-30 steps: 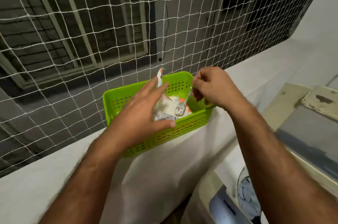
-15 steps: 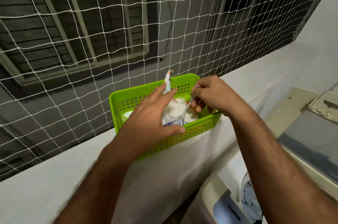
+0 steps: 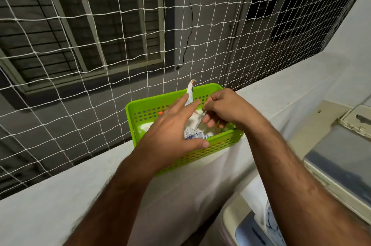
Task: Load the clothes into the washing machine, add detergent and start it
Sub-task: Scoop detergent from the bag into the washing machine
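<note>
The left hand (image 3: 170,131) gripped the detergent packet (image 3: 193,125) in the green basket (image 3: 216,143) while the right hand (image 3: 224,109) pinched the spoon (image 3: 203,114), which should scoop slowly and stay level.

Green plastic basket (image 3: 220,143) sits on the white ledge (image 3: 60,195) right up against the netting (image 3: 120,34). Left hand (image 3: 172,133) holds the crumpled detergent packet (image 3: 193,131) inside it, while the right hand (image 3: 224,110) is curled over the packet's opening, pinching something thin. Washing machine (image 3: 339,157) is off to the right.
</note>
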`<state>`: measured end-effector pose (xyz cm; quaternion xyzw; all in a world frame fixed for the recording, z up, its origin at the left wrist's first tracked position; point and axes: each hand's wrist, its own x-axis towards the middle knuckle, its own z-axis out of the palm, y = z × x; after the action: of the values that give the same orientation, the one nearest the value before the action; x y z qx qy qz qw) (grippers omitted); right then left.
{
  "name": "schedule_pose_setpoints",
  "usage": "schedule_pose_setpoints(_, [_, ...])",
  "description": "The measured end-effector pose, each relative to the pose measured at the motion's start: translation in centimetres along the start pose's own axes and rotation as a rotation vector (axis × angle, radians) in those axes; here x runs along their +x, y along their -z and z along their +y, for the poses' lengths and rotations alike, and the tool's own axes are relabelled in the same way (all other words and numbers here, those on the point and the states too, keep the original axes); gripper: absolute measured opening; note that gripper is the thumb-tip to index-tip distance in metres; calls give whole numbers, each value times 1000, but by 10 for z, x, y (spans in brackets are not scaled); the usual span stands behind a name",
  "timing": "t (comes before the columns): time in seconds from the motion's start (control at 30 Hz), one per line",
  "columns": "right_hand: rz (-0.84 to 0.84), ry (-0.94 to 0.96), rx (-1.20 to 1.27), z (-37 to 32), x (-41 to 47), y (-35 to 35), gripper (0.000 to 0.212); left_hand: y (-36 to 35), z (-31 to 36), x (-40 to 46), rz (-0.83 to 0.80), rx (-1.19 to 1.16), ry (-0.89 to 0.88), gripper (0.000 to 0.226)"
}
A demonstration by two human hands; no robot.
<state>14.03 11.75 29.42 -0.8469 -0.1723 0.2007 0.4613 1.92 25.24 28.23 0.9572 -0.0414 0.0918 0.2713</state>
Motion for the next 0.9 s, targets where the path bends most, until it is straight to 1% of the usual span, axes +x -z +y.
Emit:
schedule_pose_setpoints(0.13, [71,-11,91,0,-3,11,12,0,1,0,0,-6,7,99])
schedule_pose_setpoints(0.3, [189,-9,219,6,-10,32,17,0,1,-2,9,-2,9,98])
schedule_pose_setpoints(0.5, [331,12,371,21,-21,57,15,2,6,-1,-1,29,20,97])
schedule_pose_setpoints(0.57, [363,11,443,27,-26,64,14,3,7,0,17,45,25,96])
schedule_pose_setpoints(0.7, [420,19,582,42,-41,85,11,-1,24,9,86,43,-34,92])
schedule_pose_setpoints(0.8, [482,13,645,59,-56,105,15,-11,47,21,107,38,-108,91])
schedule_pose_setpoints(0.9, [553,-9,698,80,-77,130,16,-34,76,37,63,22,-182,89])
